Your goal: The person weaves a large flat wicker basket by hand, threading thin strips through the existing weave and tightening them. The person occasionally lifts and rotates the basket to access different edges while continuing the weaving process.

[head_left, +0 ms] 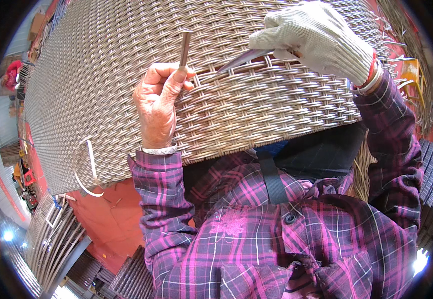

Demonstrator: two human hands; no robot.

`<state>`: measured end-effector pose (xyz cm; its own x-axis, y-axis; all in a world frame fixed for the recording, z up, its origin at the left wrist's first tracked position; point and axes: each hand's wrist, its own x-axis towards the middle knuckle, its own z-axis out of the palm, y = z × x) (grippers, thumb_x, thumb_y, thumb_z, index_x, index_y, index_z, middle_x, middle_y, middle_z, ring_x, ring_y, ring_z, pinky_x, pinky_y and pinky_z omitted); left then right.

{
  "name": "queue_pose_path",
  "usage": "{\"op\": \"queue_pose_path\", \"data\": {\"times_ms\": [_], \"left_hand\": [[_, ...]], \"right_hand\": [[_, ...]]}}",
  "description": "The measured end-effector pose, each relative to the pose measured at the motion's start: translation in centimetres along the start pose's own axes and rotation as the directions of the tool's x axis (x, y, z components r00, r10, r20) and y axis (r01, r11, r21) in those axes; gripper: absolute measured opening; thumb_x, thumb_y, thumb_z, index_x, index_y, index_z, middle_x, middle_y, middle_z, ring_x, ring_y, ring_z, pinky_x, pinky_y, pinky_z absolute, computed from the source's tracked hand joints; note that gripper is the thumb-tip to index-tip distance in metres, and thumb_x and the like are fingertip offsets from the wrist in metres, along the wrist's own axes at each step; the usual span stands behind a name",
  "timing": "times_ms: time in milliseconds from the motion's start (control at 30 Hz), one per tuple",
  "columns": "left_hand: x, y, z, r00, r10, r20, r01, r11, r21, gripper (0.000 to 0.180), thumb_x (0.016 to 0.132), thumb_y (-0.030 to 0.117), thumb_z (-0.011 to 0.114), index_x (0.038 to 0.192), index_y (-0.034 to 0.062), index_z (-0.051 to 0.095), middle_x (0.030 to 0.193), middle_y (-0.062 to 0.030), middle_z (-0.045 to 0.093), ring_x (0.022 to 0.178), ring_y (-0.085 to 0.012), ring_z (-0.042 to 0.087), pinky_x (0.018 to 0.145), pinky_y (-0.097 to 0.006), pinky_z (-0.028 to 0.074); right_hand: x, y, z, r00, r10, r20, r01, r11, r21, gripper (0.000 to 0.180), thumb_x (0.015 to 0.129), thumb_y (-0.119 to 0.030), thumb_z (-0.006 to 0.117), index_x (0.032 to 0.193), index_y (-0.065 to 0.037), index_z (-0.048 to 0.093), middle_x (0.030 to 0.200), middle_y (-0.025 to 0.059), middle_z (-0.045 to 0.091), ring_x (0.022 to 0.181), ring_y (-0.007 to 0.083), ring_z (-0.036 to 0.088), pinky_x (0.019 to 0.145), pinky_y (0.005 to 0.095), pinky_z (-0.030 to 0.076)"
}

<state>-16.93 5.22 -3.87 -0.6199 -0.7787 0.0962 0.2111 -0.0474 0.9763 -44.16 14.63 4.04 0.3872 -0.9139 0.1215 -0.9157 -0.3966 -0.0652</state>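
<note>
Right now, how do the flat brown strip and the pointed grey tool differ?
The flat brown strip has a blunt end; the pointed grey tool tapers to a tip. The strip points up the picture; the tool slants down leftward. The bare left hand holds the strip; the white-gloved right hand, the tool. Both are hand-held.

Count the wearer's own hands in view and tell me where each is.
2. The bare left hand is over the woven panel, pinching a flat strip; the gloved right hand is to its right, holding a pointed tool.
</note>
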Motion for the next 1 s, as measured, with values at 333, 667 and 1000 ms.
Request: {"op": "queue_pose_path", "data": {"times_ms": [333, 667, 1000], "left_hand": [[-0.2, 0.3, 0.5, 0.999, -0.049, -0.004, 0.049, 0.997, 0.051, 0.012, 0.092, 0.008, 0.069, 0.097, -0.0009, 0.064, 0.091, -0.0084, 0.069, 0.076, -0.0104, 0.063, 0.073, -0.024, 0.051], [-0.2, 0.5, 1.2, 0.998, -0.063, 0.018, 0.061, 0.993, 0.105, 0.010, 0.090, 0.004, 0.070, 0.097, 0.0001, 0.065, 0.090, -0.0030, 0.066, 0.075, -0.0086, 0.059, 0.070, -0.023, 0.050], [-0.3, 0.7, 1.5, 0.997, -0.069, 0.018, 0.066, 0.985, 0.157, 0.009, 0.090, 0.005, 0.070, 0.096, 0.0007, 0.065, 0.088, -0.0019, 0.065, 0.075, -0.0082, 0.058, 0.070, -0.023, 0.049]], "right_hand": [[5.9, 2.4, -4.8, 0.926, -0.117, 0.359, 0.150, 0.987, -0.065, 0.007, 0.070, -0.006, 0.062, 0.065, -0.010, 0.060, 0.051, 0.0034, 0.049, 0.046, 0.0191, 0.051, 0.047, 0.0357, 0.042], [5.0, 2.1, -4.9, 0.896, -0.105, 0.433, 0.029, 0.984, 0.178, 0.008, 0.071, -0.006, 0.062, 0.077, -0.007, 0.068, 0.062, 0.0100, 0.061, 0.058, 0.0282, 0.060, 0.056, 0.0388, 0.048], [4.0, 1.9, -4.5, 0.939, -0.098, 0.328, 0.061, 0.991, 0.122, 0.013, 0.072, -0.002, 0.060, 0.081, -0.010, 0.066, 0.068, 0.0057, 0.060, 0.061, 0.0227, 0.061, 0.057, 0.0354, 0.049]]}}
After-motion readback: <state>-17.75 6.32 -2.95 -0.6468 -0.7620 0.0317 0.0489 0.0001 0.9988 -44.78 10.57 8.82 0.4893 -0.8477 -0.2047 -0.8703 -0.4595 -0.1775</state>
